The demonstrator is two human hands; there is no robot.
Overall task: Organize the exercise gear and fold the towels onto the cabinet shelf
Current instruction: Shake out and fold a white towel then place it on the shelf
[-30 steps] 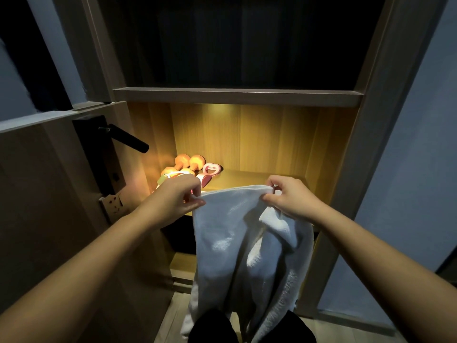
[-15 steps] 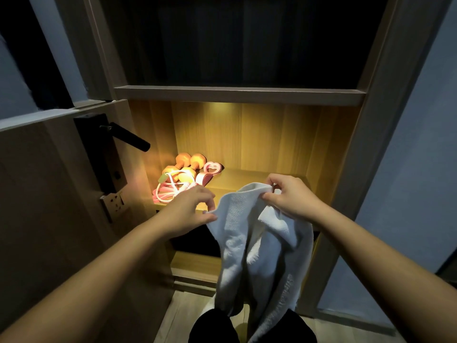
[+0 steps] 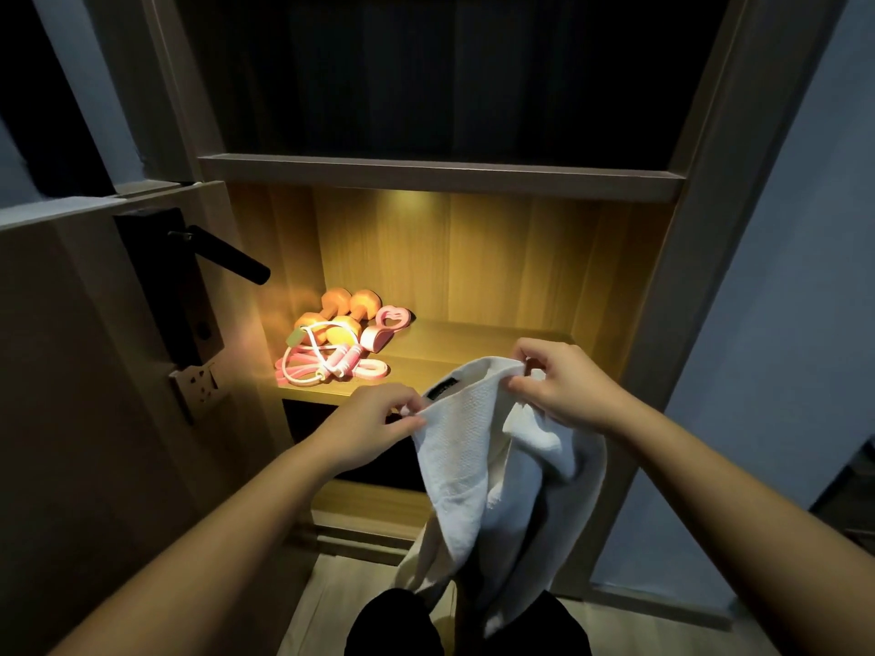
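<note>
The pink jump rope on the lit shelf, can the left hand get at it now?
Probably yes, once it lets go: the left hand pinches the white towel by its top edge. The jump rope lies just beyond it on the open shelf, with nothing between.

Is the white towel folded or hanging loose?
Not folded. The white towel hangs loose and bunched in front of the cabinet shelf, its top edge pinched by the left hand and right hand.

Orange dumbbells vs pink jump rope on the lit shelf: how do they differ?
The orange dumbbells are chunky blocks; the pink jump rope is a thin coiled cord. Dumbbells lie further back, rope nearer the front edge. Both rest at the left end of the lit wooden shelf.
</note>
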